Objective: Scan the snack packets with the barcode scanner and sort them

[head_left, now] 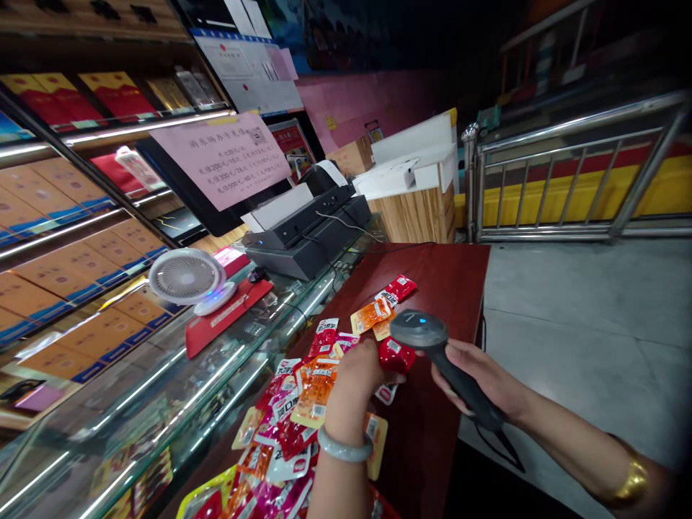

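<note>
My right hand is wrapped round the handle of a dark grey barcode scanner, which has a small blue light on top and a cable hanging below. My left hand, a pale bangle on its wrist, grips a shiny red snack packet just under the scanner's head. Part of that packet is hidden by the hand and scanner. Around my left wrist lie many snack packets in red, orange and pink, heaped on a dark red-brown counter. Beyond my hands are an orange packet and another red packet.
To the left runs a glass display case, bearing a small white fan and a red folder. A monitor with a pink paper sign and a printer stand farther back. A metal railing is at right.
</note>
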Action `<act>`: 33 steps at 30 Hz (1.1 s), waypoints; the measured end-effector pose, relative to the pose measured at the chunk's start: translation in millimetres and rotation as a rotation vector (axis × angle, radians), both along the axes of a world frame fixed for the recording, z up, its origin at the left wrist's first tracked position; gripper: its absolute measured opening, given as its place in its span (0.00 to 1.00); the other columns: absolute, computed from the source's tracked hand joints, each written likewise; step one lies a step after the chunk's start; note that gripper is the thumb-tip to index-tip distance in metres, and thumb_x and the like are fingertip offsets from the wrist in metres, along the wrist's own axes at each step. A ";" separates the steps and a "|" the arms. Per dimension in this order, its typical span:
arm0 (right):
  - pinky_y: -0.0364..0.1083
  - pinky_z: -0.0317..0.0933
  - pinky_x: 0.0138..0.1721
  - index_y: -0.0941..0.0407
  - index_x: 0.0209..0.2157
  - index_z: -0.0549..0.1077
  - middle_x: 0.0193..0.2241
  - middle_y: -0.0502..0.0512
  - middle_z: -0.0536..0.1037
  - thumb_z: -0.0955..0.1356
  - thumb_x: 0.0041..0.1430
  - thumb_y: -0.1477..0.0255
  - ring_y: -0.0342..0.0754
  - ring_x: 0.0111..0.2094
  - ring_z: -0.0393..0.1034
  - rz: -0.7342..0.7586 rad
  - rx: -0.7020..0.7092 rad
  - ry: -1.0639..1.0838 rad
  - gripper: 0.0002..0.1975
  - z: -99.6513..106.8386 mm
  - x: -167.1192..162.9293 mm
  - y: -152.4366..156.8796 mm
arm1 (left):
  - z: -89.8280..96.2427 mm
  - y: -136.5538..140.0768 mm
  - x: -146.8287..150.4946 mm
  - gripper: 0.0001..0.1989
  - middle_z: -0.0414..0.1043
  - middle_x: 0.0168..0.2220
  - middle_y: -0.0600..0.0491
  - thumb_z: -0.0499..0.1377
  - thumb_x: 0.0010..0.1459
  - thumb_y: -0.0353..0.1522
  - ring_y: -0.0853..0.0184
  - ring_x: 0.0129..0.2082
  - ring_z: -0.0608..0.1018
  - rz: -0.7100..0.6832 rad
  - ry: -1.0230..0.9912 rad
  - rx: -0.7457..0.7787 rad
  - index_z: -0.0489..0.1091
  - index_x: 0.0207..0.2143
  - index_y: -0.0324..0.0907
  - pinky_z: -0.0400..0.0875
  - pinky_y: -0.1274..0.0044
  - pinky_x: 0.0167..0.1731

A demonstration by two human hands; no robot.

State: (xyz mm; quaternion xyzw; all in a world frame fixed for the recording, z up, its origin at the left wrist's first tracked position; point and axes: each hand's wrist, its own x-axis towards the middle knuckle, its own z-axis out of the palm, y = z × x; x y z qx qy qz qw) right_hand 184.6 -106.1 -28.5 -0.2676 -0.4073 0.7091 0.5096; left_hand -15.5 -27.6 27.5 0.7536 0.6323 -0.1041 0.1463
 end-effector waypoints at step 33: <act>0.38 0.54 0.12 0.56 0.43 0.70 0.19 0.46 0.71 0.66 0.61 0.50 0.40 0.13 0.61 0.108 -0.090 0.108 0.22 4.3 -17.0 35.6 | -16.3 34.3 -1.3 0.17 0.79 0.39 0.48 0.60 0.58 0.33 0.65 0.37 0.80 0.220 -0.484 0.135 0.69 0.50 0.44 0.71 0.75 0.39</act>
